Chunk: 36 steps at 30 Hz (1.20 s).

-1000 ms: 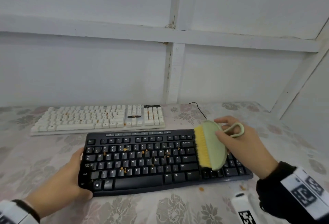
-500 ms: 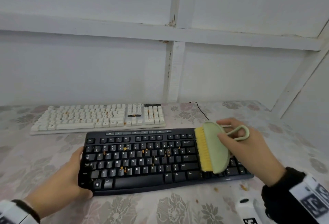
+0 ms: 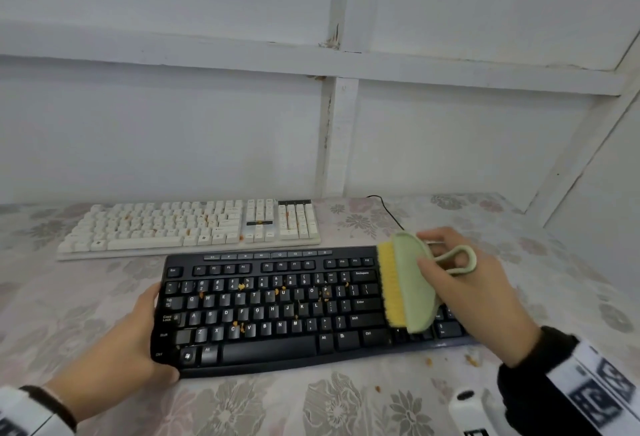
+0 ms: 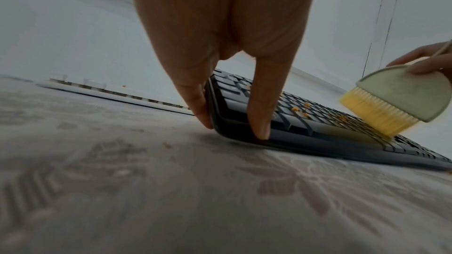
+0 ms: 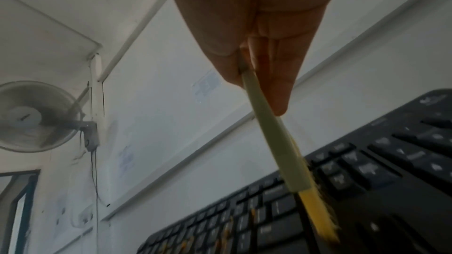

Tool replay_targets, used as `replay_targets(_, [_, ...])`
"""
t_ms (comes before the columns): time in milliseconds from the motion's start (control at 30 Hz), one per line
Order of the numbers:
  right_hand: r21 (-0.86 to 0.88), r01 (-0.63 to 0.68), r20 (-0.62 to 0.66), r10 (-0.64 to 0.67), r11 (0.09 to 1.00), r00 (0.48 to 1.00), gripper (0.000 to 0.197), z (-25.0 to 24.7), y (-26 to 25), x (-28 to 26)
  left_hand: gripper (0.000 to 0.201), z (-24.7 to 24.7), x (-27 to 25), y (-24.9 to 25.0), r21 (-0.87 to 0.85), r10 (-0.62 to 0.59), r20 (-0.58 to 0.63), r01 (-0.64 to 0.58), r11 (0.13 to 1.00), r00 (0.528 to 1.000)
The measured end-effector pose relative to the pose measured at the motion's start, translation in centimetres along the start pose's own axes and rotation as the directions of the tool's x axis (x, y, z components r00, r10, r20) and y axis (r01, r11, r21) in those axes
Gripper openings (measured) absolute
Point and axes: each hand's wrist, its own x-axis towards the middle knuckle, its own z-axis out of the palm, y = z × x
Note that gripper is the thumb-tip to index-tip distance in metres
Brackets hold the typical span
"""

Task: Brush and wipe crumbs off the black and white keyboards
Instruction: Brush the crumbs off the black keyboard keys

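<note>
The black keyboard lies near me on the table, with orange crumbs among its letter keys. My left hand grips its left end, thumb on the front corner, fingers against the side edge. My right hand pinches a pale green brush with yellow bristles; the bristles touch the keys just right of Enter. In the right wrist view the brush runs down from the fingers to the keys. The white keyboard lies behind, also speckled with crumbs.
A flowered cloth covers the table. Loose crumbs lie on it in front of the black keyboard's right end. A white object lies at the near right edge. A black cable runs behind. White walls close the back and right.
The brush and right hand have shifted slightly right and toward the back along the keyboard's right part. More crumbs lie on the cloth in front. The left hand has stayed put.
</note>
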Motion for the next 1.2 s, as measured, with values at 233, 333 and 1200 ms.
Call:
replay_targets(233, [-0.022,-0.11,0.194,0.112,0.994,0.975,0.024,0.0,0.6,-2.8,0.103,-0.1,0.1,0.0,0.013,-0.014,0.013,0.014,1.0,1.0])
replay_targets(333, [0.041,-0.086,0.075,0.082,0.995,0.994,0.021,-1.1,-0.6,-1.0,0.103,-0.1,0.0,0.0,0.017,-0.012,0.011,0.012,1.0,1.0])
replay_targets(1200, [0.082,-0.026,0.021,0.025,0.996,0.999,0.02,1.0,-1.5,1.6,0.098,-0.1,-0.4,0.8,0.034,0.009,0.021,-0.009,0.999,1.0])
